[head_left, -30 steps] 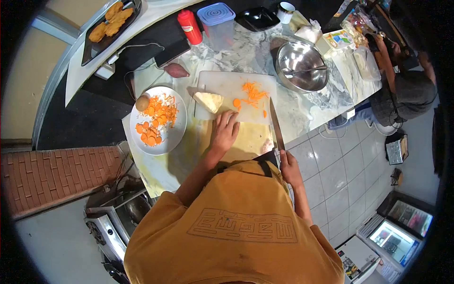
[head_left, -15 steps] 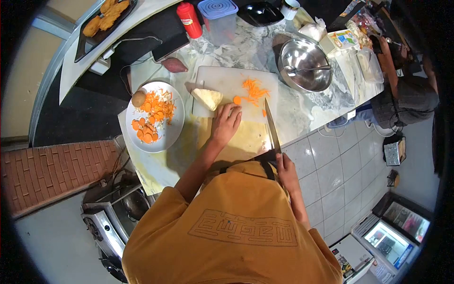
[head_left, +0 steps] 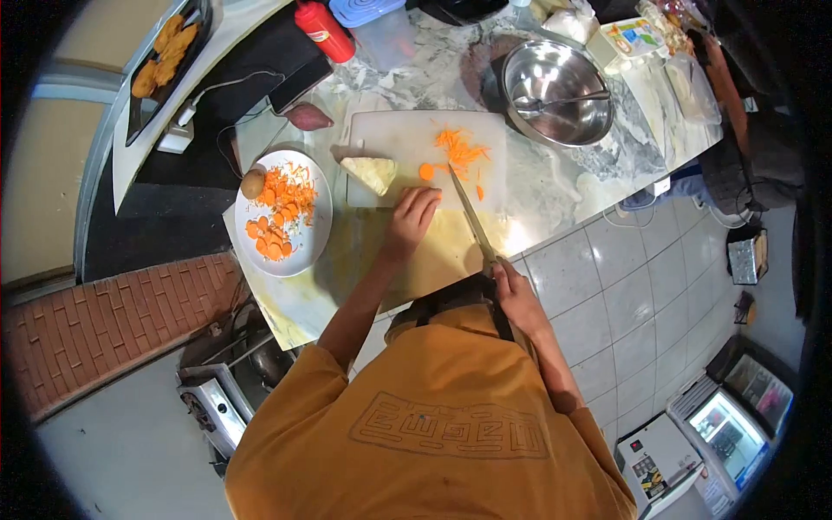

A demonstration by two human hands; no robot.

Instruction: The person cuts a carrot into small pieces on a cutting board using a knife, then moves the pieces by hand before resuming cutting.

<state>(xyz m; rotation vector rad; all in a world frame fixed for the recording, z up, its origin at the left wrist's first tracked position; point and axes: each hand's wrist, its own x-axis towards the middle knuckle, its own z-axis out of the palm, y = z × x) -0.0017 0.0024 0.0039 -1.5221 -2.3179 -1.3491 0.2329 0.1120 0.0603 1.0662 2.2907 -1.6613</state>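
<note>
My right hand (head_left: pixel 513 290) is wrapped round the handle of a long kitchen knife (head_left: pixel 472 212). The blade slants over the white cutting board (head_left: pixel 373 130), its tip beside a heap of carrot shreds (head_left: pixel 461 152). My left hand (head_left: pixel 412 221) lies at the board's near edge with bent fingers, and a bit of orange carrot (head_left: pixel 438 195) shows at the fingertips. Just beyond them sits a round carrot slice (head_left: pixel 425 172). A pale yellowish wedge (head_left: pixel 371 175) rests on the board to the left. A small carrot piece (head_left: pixel 479 191) lies right of the blade.
On the left, a white plate (head_left: pixel 322 238) carries carrot slices, shreds and a brown round item (head_left: pixel 252 184). Behind the board are a purple-skinned sweet potato (head_left: pixel 308 116) and a red bottle (head_left: pixel 325 33). A steel bowl (head_left: pixel 555 126) with a utensil stands at right, near another person (head_left: pixel 737 165).
The knife has swung left, its tip now at the shreds' near side. My left fingers have drawn back from the round carrot slice toward the board's near edge. The view has shifted slightly.
</note>
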